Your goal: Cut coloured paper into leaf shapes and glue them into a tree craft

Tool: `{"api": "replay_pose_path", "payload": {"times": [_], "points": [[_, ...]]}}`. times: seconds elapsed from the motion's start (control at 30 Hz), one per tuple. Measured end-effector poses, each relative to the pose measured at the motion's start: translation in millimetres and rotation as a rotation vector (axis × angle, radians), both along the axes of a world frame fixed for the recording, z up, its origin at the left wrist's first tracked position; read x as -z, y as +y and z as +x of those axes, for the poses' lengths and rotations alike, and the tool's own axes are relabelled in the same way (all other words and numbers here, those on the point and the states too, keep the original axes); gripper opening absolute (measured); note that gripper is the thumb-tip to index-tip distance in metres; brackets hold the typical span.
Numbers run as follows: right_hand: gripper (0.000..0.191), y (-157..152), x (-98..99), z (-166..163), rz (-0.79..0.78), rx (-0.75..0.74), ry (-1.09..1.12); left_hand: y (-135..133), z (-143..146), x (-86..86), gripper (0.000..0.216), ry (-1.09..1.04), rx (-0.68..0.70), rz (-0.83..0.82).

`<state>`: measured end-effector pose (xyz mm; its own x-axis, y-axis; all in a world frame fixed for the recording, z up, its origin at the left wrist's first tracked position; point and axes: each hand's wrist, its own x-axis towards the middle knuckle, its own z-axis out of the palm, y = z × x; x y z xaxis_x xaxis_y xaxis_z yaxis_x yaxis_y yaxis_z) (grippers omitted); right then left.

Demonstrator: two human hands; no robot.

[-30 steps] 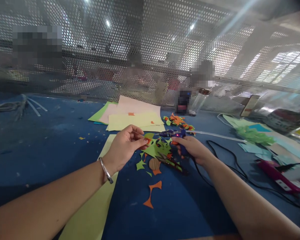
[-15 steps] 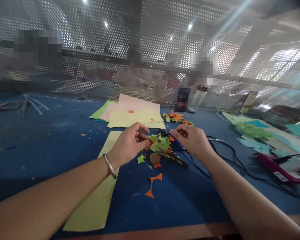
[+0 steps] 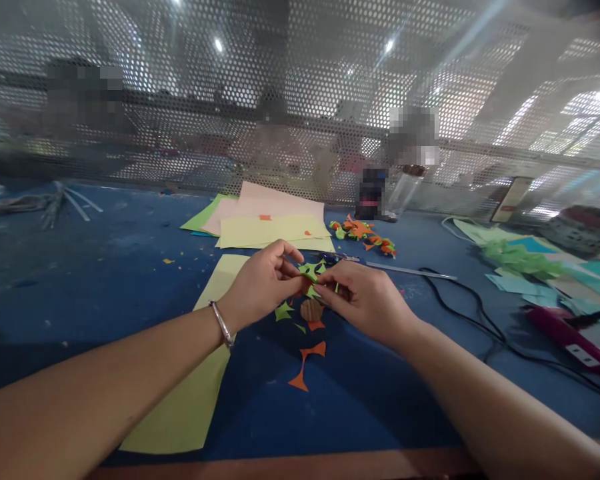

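Note:
Both of my hands meet over a heap of green and orange paper cut-outs on the blue table [image 3: 105,267]. My left hand [image 3: 263,283], with a metal bangle on its wrist, pinches a green paper cut-out [image 3: 310,270] between thumb and fingers. My right hand [image 3: 363,300] has its fingers closed on the same green piece from the other side. Under the hands lie a small brown disc [image 3: 309,309], a green scrap [image 3: 283,311] and orange scraps [image 3: 305,367]. The glue gun [image 3: 337,257] lies just behind my hands, mostly hidden.
A pale yellow sheet [image 3: 190,393] runs toward me on the left. Stacked coloured sheets [image 3: 270,223] lie further back, with finished orange-green pieces [image 3: 363,233] beside them. A black cable [image 3: 475,320] crosses the right side, near a pink tool [image 3: 570,337]. A perforated metal screen [image 3: 300,100] closes the back.
My right hand has let go of the glue gun, moved left and closed on the green cut-out that my left hand holds. The view has shifted slightly.

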<state>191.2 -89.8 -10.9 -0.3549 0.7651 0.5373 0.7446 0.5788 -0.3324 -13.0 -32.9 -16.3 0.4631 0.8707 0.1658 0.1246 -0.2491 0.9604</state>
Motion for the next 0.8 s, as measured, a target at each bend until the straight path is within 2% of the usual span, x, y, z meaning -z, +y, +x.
{"api": "replay_pose_path", "payload": {"times": [0.2, 0.37, 0.8], "points": [[0.012, 0.0, 2.9, -0.3, 0.062, -0.011, -0.014, -5.6, 3.4, -5.0, 0.029, -0.137, -0.011, -0.110], [0.013, 0.6, 3.3, 0.8, 0.119, 0.004, -0.017, -12.8, 5.8, -14.8, 0.014, -0.192, -0.011, -0.221], [0.013, -0.4, 3.6, 0.8, 0.091, 0.005, -0.002, -8.3, 4.2, -8.3, 0.020, -0.170, 0.049, -0.173]]}}
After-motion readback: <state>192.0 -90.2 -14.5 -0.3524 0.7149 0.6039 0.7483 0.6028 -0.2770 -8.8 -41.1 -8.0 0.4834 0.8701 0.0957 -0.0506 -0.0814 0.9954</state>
